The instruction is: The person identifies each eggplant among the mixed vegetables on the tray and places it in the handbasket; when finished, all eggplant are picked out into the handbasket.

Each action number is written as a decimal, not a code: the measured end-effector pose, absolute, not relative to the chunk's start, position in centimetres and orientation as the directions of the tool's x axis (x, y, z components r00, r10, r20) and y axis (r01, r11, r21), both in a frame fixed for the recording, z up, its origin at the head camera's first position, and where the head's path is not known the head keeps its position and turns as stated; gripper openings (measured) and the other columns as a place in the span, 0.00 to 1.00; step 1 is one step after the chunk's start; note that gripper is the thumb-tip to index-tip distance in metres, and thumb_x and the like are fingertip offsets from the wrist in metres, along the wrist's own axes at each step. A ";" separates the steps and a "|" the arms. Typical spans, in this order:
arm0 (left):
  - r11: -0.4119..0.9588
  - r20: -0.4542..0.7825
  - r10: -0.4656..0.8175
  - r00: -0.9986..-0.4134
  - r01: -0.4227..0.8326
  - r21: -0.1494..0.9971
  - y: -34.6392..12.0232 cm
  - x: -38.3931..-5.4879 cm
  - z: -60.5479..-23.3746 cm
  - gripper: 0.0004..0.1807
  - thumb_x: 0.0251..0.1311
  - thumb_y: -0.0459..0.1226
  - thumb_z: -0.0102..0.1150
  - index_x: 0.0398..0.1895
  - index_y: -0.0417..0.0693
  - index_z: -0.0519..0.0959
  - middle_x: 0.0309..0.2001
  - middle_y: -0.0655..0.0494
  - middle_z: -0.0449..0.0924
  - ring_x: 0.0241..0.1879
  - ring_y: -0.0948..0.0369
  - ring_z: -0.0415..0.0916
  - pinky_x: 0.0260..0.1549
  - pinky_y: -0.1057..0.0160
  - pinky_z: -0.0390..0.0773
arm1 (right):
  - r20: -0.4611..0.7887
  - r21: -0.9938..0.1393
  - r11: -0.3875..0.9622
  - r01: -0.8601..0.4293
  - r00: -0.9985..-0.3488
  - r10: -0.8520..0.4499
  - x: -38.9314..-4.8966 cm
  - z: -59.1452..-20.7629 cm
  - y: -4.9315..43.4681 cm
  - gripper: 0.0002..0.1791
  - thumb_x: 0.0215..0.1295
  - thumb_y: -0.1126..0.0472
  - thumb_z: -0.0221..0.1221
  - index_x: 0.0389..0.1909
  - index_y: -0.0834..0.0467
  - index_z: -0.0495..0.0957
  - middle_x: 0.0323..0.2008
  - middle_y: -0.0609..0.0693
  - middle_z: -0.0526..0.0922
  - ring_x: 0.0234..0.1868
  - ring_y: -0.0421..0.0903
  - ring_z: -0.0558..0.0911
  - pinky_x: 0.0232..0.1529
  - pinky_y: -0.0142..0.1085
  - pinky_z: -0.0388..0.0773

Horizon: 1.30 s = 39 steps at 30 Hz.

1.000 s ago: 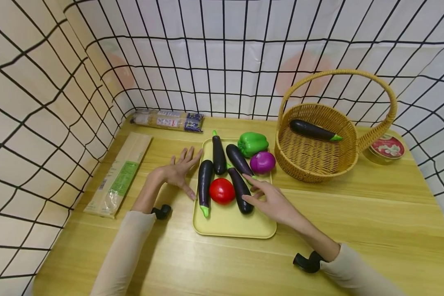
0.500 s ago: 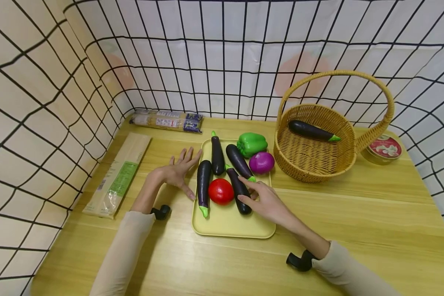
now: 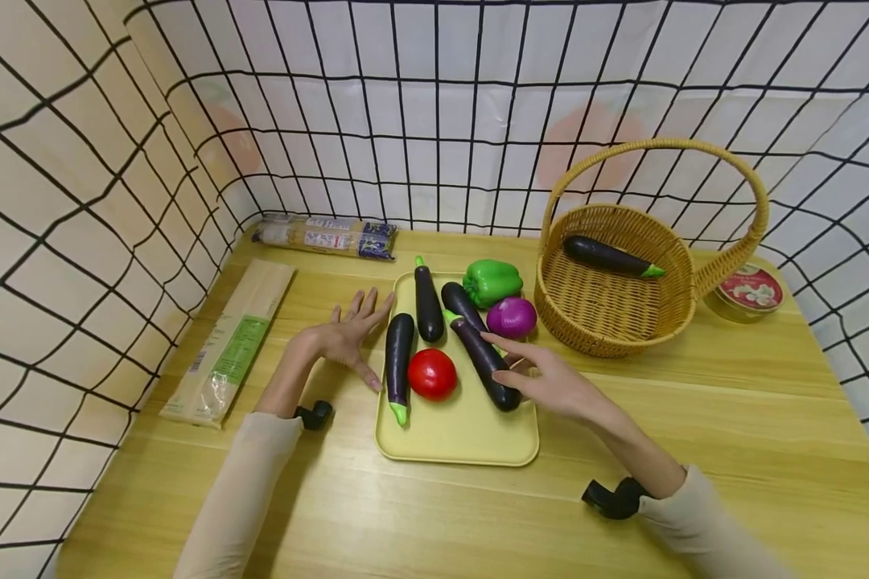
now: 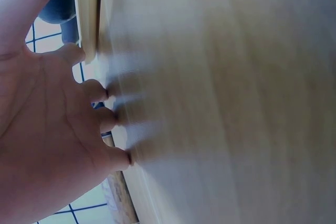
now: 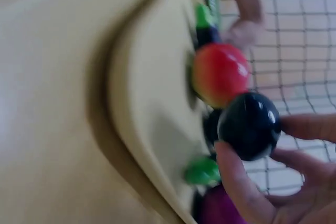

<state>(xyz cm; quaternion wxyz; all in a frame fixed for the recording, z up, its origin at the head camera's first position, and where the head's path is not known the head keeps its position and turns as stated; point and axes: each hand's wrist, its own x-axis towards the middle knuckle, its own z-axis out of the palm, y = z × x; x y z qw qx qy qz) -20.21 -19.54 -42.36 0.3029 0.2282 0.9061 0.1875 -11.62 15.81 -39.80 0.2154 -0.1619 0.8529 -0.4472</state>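
Observation:
My right hand (image 3: 558, 383) grips a dark purple eggplant (image 3: 483, 363) between thumb and fingers, slightly above the yellow tray (image 3: 449, 438). In the right wrist view its rounded black end (image 5: 250, 127) shows between the fingers. Left of it on the tray sit a red tomato (image 3: 432, 375) and two more eggplants, one upright in view (image 3: 428, 305) and one nearer the left rim (image 3: 399, 358). Another eggplant (image 3: 460, 301) is partly covered by the held one. Spread-fingered, my left hand (image 3: 348, 336) rests by the tray's left edge, fingertips on the table, holding nothing.
A green bell pepper (image 3: 492, 283) and a purple onion (image 3: 512, 318) lie at the tray's back right. Beyond stands a tall-handled wicker basket (image 3: 586, 331) with one eggplant (image 3: 608, 257) inside, beside a round tin (image 3: 747, 293). Two noodle packets (image 3: 235, 338) lie left, against gridded walls.
My right hand has taken hold of the eggplant right of the tomato and lifted it, shifting it rightward. My left hand has stayed in place.

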 end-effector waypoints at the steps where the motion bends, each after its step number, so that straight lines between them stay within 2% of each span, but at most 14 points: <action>1: 0.826 -0.465 0.526 -0.712 0.300 0.477 -19.6 -20.2 -42.4 0.85 0.38 0.56 0.85 0.84 0.54 0.24 0.81 0.37 0.12 0.80 0.39 0.10 0.75 0.28 0.22 | -0.219 -0.832 0.546 -0.099 -0.845 -0.488 -11.7 -39.3 16.2 0.35 0.75 0.53 0.59 0.80 0.49 0.62 0.59 0.67 0.79 0.55 0.57 0.82 0.45 0.40 0.84; 6: 0.824 -0.461 0.530 -0.711 0.305 0.477 -19.6 -20.2 -42.4 0.85 0.39 0.56 0.85 0.84 0.54 0.24 0.81 0.37 0.12 0.80 0.38 0.10 0.75 0.28 0.22 | -0.182 -0.795 0.579 -0.183 -0.838 -0.514 -12.5 -36.1 18.8 0.32 0.78 0.51 0.57 0.80 0.42 0.62 0.67 0.62 0.77 0.64 0.58 0.78 0.56 0.47 0.78; 12: 0.826 -0.463 0.529 -0.711 0.304 0.475 -19.6 -20.1 -42.2 0.85 0.39 0.56 0.85 0.84 0.54 0.24 0.81 0.37 0.11 0.80 0.38 0.10 0.74 0.27 0.22 | -0.161 -0.742 0.621 -0.253 -0.832 -0.531 -14.4 -32.2 21.7 0.31 0.79 0.52 0.55 0.80 0.40 0.62 0.68 0.59 0.78 0.66 0.58 0.77 0.60 0.54 0.76; 16: 0.825 -0.464 0.529 -0.711 0.301 0.479 -19.6 -20.0 -42.1 0.84 0.40 0.55 0.85 0.84 0.53 0.24 0.81 0.37 0.11 0.80 0.38 0.10 0.74 0.27 0.22 | -0.176 -0.714 0.647 -0.266 -0.827 -0.534 -16.4 -30.5 23.3 0.31 0.79 0.54 0.56 0.80 0.41 0.63 0.67 0.59 0.78 0.65 0.57 0.77 0.58 0.50 0.75; 22: 0.824 -0.468 0.530 -0.707 0.299 0.481 -19.5 -20.1 -42.2 0.84 0.40 0.55 0.85 0.84 0.54 0.24 0.81 0.38 0.11 0.80 0.39 0.09 0.75 0.28 0.21 | -0.257 -0.674 0.709 -0.210 -0.832 -0.491 -19.1 -28.9 25.3 0.32 0.79 0.56 0.56 0.80 0.41 0.62 0.62 0.60 0.79 0.56 0.52 0.75 0.47 0.39 0.70; 27: 0.823 -0.465 0.533 -0.707 0.305 0.479 -19.5 -20.2 -42.2 0.84 0.40 0.56 0.85 0.84 0.53 0.25 0.81 0.38 0.11 0.80 0.38 0.09 0.74 0.27 0.21 | -0.286 -0.642 0.734 -0.222 -0.819 -0.498 -20.8 -28.3 27.6 0.31 0.79 0.56 0.55 0.80 0.42 0.63 0.64 0.59 0.78 0.53 0.51 0.75 0.47 0.35 0.74; 30: 0.824 -0.463 0.532 -0.709 0.306 0.478 -19.5 -20.3 -42.2 0.84 0.40 0.56 0.85 0.84 0.53 0.25 0.81 0.37 0.11 0.80 0.38 0.09 0.74 0.27 0.22 | -0.306 -0.615 0.749 -0.248 -0.800 -0.516 -21.8 -28.4 29.0 0.30 0.80 0.58 0.54 0.80 0.44 0.62 0.68 0.62 0.74 0.61 0.57 0.76 0.57 0.44 0.78; 33: 0.826 -0.465 0.529 -0.710 0.304 0.475 -19.5 -20.3 -42.2 0.84 0.40 0.56 0.85 0.84 0.53 0.25 0.81 0.38 0.11 0.80 0.38 0.09 0.74 0.27 0.22 | -0.339 -0.599 0.761 -0.249 -0.782 -0.523 -23.0 -28.9 30.2 0.30 0.80 0.58 0.53 0.80 0.46 0.62 0.71 0.67 0.69 0.70 0.65 0.71 0.67 0.60 0.73; 36: 0.827 -0.469 0.527 -0.709 0.301 0.475 -19.5 -20.2 -42.2 0.84 0.39 0.56 0.85 0.84 0.54 0.24 0.81 0.38 0.11 0.80 0.39 0.09 0.75 0.27 0.21 | -0.387 -0.580 0.786 -0.215 -0.776 -0.498 -24.0 -29.6 31.2 0.30 0.80 0.58 0.54 0.80 0.49 0.62 0.73 0.72 0.66 0.72 0.71 0.66 0.68 0.70 0.67; 39: 0.827 -0.470 0.527 -0.708 0.299 0.476 -19.5 -20.2 -42.2 0.84 0.39 0.56 0.84 0.84 0.54 0.24 0.81 0.38 0.11 0.80 0.39 0.09 0.74 0.27 0.21 | -0.426 -0.547 0.817 -0.182 -0.780 -0.459 -25.1 -30.3 31.9 0.30 0.80 0.58 0.54 0.79 0.52 0.63 0.72 0.76 0.66 0.72 0.73 0.66 0.66 0.70 0.68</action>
